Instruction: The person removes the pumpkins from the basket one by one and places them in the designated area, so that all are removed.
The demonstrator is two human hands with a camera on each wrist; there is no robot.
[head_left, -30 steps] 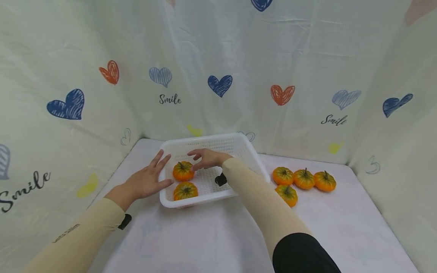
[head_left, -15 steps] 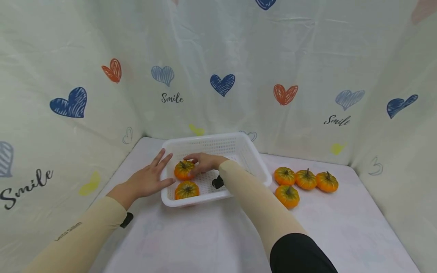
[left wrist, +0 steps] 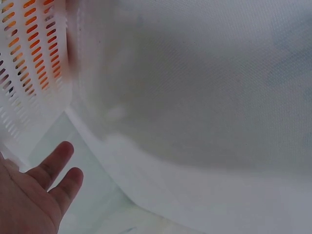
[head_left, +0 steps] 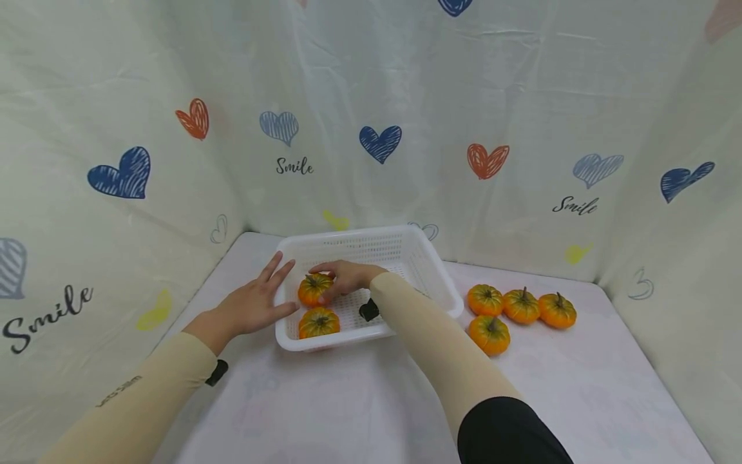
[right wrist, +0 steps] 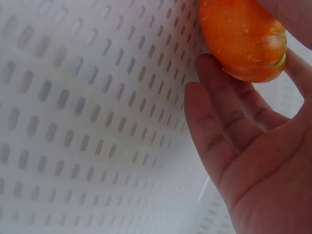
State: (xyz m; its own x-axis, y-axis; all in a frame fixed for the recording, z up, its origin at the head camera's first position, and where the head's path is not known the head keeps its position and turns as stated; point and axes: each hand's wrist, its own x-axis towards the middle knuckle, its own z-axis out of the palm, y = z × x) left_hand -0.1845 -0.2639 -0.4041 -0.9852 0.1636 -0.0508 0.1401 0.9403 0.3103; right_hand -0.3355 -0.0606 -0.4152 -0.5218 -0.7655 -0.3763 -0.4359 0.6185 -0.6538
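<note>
A small orange pumpkin (head_left: 312,294) sits in the left part of a white perforated plastic basket (head_left: 426,274). My right hand (head_left: 349,277) reaches into the basket and grips this pumpkin, thumb on one side and fingers on the other. The right wrist view shows the pumpkin (right wrist: 241,41) between thumb and fingers, close to the basket's holed surface (right wrist: 97,107). A second pumpkin (head_left: 319,323) lies just in front of it in the basket. With fingers spread, my left hand (head_left: 249,308) rests at the basket's left rim; two fingertips (left wrist: 63,148) show in the left wrist view.
Several more pumpkins (head_left: 522,305) stand on the white-covered table (head_left: 348,399) right of the basket, three in a row and one (head_left: 489,335) in front. A pale curtain (head_left: 429,84) printed with hearts hangs behind and at both sides.
My right hand has moved slightly left and closed its fingers around the rear pumpkin in the basket. The left hand keeps its place at the rim; the head view has shifted a little.
</note>
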